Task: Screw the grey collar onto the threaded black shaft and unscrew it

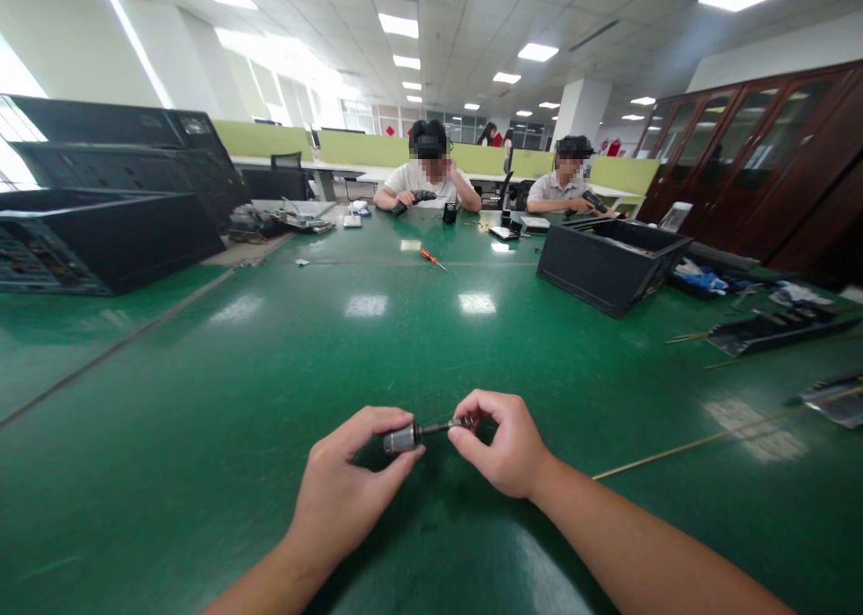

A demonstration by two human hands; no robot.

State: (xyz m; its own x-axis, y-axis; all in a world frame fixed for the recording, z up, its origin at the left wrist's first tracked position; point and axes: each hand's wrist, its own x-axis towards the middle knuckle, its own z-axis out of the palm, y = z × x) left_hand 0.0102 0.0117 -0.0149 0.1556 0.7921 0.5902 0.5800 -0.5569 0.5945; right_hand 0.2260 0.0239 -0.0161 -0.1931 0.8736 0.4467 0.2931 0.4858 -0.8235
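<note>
Over the shiny green worktop (pixel 202 372), the left hand (pixel 337 498) pinches a small tool (pixel 404 437) by its round silver end; the right hand (pixel 507 446) pinches its thin dark rod, tip hidden.

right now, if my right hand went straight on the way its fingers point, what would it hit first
Your right hand pinches the dark shaft and points left along it, so it would first meet the silver collar gripped by your left hand, likely at the same depth.
</note>
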